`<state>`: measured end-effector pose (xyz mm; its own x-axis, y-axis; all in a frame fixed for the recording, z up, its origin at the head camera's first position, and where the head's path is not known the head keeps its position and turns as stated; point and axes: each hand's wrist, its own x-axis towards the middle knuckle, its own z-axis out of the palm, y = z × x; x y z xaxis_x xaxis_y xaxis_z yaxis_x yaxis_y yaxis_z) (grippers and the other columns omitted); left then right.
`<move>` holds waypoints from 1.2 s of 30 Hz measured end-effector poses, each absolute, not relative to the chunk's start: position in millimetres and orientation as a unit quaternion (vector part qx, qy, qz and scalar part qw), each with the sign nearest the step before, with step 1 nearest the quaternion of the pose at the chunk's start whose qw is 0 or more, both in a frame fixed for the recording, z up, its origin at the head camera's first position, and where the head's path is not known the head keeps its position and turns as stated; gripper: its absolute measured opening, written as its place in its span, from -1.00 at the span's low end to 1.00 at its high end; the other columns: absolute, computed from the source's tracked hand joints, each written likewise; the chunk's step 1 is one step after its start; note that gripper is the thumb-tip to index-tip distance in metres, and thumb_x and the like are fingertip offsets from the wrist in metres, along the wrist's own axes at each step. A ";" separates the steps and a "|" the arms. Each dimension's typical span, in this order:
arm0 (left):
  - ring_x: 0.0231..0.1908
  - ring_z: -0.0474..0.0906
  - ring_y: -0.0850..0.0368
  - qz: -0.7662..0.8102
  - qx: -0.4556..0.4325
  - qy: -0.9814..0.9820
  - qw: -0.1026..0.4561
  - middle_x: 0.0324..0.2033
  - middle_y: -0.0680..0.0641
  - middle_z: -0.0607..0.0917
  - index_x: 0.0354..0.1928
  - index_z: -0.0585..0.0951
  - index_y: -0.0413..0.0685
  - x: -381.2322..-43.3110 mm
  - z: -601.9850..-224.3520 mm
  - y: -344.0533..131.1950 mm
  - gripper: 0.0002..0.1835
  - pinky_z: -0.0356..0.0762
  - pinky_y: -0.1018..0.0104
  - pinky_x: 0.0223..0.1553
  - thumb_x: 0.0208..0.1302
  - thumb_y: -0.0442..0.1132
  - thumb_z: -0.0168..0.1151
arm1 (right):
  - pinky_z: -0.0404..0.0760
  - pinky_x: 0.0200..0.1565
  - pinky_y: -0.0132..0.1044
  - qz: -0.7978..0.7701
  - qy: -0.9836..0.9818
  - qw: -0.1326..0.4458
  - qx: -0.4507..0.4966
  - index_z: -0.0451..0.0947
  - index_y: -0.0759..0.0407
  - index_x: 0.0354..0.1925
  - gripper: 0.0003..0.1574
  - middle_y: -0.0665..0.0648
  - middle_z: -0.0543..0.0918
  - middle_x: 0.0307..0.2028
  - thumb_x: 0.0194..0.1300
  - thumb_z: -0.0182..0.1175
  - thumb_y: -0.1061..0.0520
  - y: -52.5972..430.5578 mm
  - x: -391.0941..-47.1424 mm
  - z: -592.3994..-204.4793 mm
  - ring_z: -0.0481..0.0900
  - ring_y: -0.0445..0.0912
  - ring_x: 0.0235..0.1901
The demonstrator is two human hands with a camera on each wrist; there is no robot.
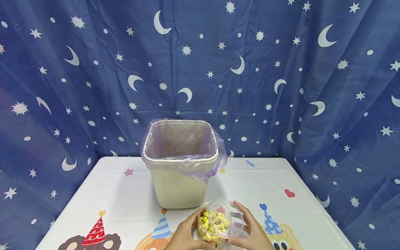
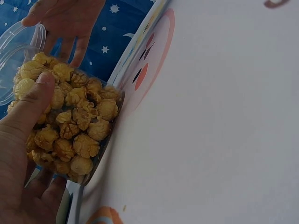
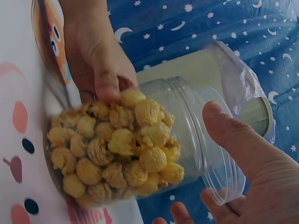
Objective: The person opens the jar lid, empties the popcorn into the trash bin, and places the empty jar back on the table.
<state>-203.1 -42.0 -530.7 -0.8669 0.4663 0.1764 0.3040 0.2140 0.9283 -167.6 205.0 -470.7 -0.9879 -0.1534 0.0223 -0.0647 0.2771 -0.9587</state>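
Jar (image 1: 214,227), clear, containing popcorn (image 1: 218,219). Head view: nearer than the lined bin (image 1: 179,185), on or just above the table (image 1: 247,187); left hand (image 1: 185,234) gripping its side, right hand (image 1: 252,233) holding a clear lid (image 1: 231,222), offset right of the mouth. Left wrist view: left thumb and fingers around the jar wall. Right wrist view: right thumb and fingers at opposite lid edges. Step, as judged: lid handling, opening or closing unclear. Next move likely calls for steady left grip, controlled lid.
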 end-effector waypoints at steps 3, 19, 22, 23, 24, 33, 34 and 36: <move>0.25 0.44 -0.27 0.576 0.247 0.776 0.073 0.33 -0.35 0.36 0.49 0.14 -0.24 -203.0 -530.5 -41.9 0.17 0.54 0.23 0.22 -0.11 -0.05 0.63 | 0.59 0.15 0.15 -0.588 0.805 0.042 -0.070 0.16 0.00 0.45 0.15 0.27 0.24 0.42 0.00 0.54 0.14 209.5 -169.8 -469.7 0.39 0.28 0.25; 0.25 0.43 -0.29 0.569 0.248 0.781 0.066 0.34 -0.38 0.34 0.47 0.13 -0.33 -202.7 -531.5 -42.0 0.20 0.52 0.23 0.23 -0.13 -0.03 0.63 | 0.49 0.22 0.22 -0.578 0.814 0.035 -0.053 0.19 -0.08 0.43 0.13 0.15 0.26 0.44 -0.01 0.54 0.18 239.6 -181.9 -472.8 0.38 0.18 0.29; 0.26 0.41 -0.30 0.570 0.241 0.782 0.071 0.35 -0.38 0.34 0.47 0.13 -0.33 -202.7 -530.3 -41.9 0.20 0.52 0.20 0.22 -0.13 -0.01 0.62 | 0.57 0.21 -0.02 -0.590 0.805 0.021 -0.065 0.16 -0.01 0.46 0.14 0.16 0.25 0.44 0.01 0.51 0.25 247.0 -184.7 -476.9 0.43 0.05 0.26; 0.26 0.41 -0.30 0.570 0.239 0.783 0.073 0.35 -0.38 0.34 0.47 0.13 -0.33 -202.8 -530.0 -41.8 0.20 0.52 0.19 0.22 -0.13 -0.01 0.62 | 0.59 0.19 -0.14 -0.595 0.801 0.015 -0.069 0.15 0.02 0.46 0.14 0.17 0.25 0.43 0.02 0.50 0.28 249.5 -185.7 -478.7 0.45 -0.02 0.25; 0.27 0.41 -0.30 0.570 0.237 0.783 0.075 0.35 -0.37 0.33 0.48 0.12 -0.33 -202.9 -529.8 -41.8 0.20 0.52 0.19 0.23 -0.12 -0.01 0.62 | 0.60 0.16 -0.24 -0.599 0.798 0.010 -0.072 0.14 0.04 0.46 0.13 0.17 0.26 0.43 0.02 0.49 0.30 251.9 -186.5 -480.6 0.46 -0.09 0.22; 0.27 0.40 -0.30 0.569 0.237 0.784 0.074 0.36 -0.38 0.32 0.48 0.13 -0.32 -202.4 -529.8 -40.8 0.21 0.51 0.19 0.23 -0.14 0.00 0.62 | 0.58 0.10 -0.44 -0.607 0.792 -0.024 -0.067 0.12 0.11 0.47 0.12 -0.03 0.35 0.36 0.04 0.45 0.35 269.1 -191.9 -492.1 0.49 -0.34 0.14; 0.27 0.40 -0.30 0.569 0.236 0.784 0.075 0.36 -0.37 0.32 0.48 0.14 -0.31 -202.5 -529.7 -40.6 0.20 0.51 0.20 0.23 -0.14 0.00 0.62 | 0.58 0.10 -0.45 -0.606 0.792 -0.023 -0.064 0.12 0.10 0.47 0.11 -0.05 0.35 0.36 0.06 0.44 0.35 270.6 -192.1 -492.7 0.49 -0.35 0.14; 0.28 0.40 -0.30 0.571 0.233 0.784 0.077 0.36 -0.37 0.32 0.48 0.14 -0.29 -202.8 -529.3 -40.4 0.20 0.51 0.20 0.24 -0.14 -0.01 0.62 | 0.58 0.11 -0.43 -0.607 0.793 -0.019 -0.055 0.10 0.09 0.48 0.10 -0.08 0.35 0.36 0.09 0.42 0.33 273.4 -192.5 -493.7 0.49 -0.37 0.13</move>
